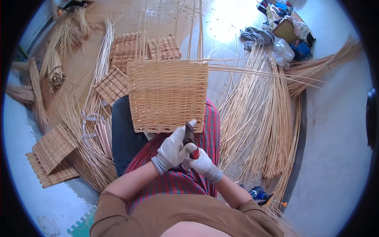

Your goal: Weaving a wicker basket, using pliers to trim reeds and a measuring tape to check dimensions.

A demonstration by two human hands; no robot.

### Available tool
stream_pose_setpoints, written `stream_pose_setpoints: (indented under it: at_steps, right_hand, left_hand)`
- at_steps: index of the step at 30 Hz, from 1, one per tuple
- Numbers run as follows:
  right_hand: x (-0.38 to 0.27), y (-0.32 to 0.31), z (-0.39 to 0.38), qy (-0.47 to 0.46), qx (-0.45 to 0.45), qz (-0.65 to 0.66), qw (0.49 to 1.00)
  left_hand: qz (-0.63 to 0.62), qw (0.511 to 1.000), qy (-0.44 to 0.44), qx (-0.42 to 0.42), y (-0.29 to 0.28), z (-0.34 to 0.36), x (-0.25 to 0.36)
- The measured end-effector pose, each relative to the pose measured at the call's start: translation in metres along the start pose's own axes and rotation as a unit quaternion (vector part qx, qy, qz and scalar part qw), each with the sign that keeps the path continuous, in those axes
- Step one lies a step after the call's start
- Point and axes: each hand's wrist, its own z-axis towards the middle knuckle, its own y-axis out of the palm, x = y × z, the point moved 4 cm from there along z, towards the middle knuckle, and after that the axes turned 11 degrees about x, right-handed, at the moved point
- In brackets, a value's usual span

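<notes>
A square woven wicker panel (167, 94) leans upright across my knees, long loose strands rising from its far edge and others sticking out to the right. Just below its near edge, both gloved hands meet around a pair of pruning shears (189, 134) with dark blades and a red handle. My left hand (169, 153) is closed around the shears near the blades, one fingertip close to the panel. Around the red handle, my right hand (204, 165) is closed too. Whether the blades are apart is hard to make out.
Finished woven squares (55, 148) lie at the left, with more (112, 85) behind the panel. Long bundles of wicker strands (268, 130) cover the floor on the right; others (59, 43) lie far left. Bags and clutter (290, 29) are piled at the far right.
</notes>
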Motion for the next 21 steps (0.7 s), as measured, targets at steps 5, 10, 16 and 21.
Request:
stream_pose_setpoints:
  at_steps: [5, 10, 16, 21]
  right_hand:
    - [-0.005, -0.024, -0.003, -0.096, 0.1, 0.104, 0.985]
    - [-0.063, -0.089, 0.003, -0.183, 0.283, 0.32, 0.885]
    - [0.017, -0.076, 0.017, -0.134, 0.274, 0.014, 0.952]
    - [0.025, -0.017, 0.006, -0.144, 0.274, -0.341, 0.888]
  left_hand:
    - [-0.051, 0.994, 0.098, 0.016, 0.007, -0.03, -0.014]
    - [-0.058, 0.994, -0.093, -0.014, -0.017, -0.053, -0.061]
    - [-0.301, 0.903, -0.208, 0.226, -0.036, 0.028, -0.068]
    - [-0.347, 0.859, -0.304, 0.222, -0.004, 0.011, -0.1]
